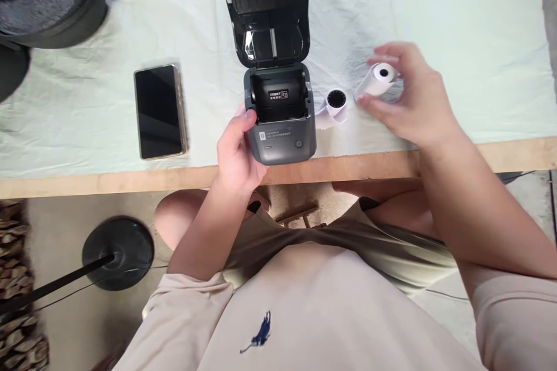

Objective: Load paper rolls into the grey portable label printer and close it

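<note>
My left hand (239, 148) grips the near left side of a dark grey label printer (285, 148), with the thumb on the rim and the other fingers partly hidden underneath. The printer's lid (272, 17) stands raised, and no roll shows in its paper bay (281, 95). My right hand (411, 90) is curled round a small white paper roll (374, 82), its thumb on the near side and fingers on the far side. Just right of the printer, a second paper roll (340, 115) with a black core has a loose strip running toward the printer.
A phone (159, 111) with a dark screen lies left of the printer. At the far left is an open black case (56, 6). A pale cloth (195, 23) covers the table, whose wooden edge (108, 181) runs in front of me. A round black stand base (130, 249) is on the floor.
</note>
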The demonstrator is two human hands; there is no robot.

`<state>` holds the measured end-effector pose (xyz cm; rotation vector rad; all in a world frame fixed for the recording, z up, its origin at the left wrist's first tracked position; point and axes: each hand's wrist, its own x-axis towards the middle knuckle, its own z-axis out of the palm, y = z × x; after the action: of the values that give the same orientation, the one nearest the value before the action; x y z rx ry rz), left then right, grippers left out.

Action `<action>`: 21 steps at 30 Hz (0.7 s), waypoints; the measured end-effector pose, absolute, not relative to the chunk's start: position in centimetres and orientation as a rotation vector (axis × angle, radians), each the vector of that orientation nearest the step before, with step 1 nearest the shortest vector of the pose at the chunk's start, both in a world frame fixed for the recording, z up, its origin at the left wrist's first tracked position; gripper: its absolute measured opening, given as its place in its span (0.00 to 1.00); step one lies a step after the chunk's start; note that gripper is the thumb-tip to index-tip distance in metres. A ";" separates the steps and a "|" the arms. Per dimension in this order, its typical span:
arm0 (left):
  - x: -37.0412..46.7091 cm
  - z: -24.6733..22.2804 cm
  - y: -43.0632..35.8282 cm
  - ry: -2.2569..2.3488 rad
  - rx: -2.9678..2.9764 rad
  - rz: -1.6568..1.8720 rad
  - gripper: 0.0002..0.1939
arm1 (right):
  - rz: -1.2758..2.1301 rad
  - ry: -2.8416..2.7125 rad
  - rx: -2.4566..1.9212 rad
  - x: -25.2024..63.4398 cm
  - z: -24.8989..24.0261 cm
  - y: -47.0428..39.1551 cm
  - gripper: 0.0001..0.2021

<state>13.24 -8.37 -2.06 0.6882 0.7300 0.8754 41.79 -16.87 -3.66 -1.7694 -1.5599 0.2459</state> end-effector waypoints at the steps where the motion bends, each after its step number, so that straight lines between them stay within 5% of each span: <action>1: 13.2 -2.0 -8.4 0.735 0.685 0.873 0.08 | 0.162 -1.582 -1.759 41.1 -2.6 -17.2 0.30; 6: 13.2 -2.1 -8.4 0.671 0.671 0.865 0.11 | -0.004 -1.689 -1.793 36.3 0.5 -18.5 0.22; 21: 13.0 -2.4 -8.6 0.685 0.743 0.899 0.09 | 0.099 -1.802 -1.782 32.8 -4.0 -15.3 0.18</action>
<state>12.98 -8.60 -2.39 0.7429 0.6848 0.8991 32.78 -15.28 -3.97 -1.7817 -1.8022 0.0987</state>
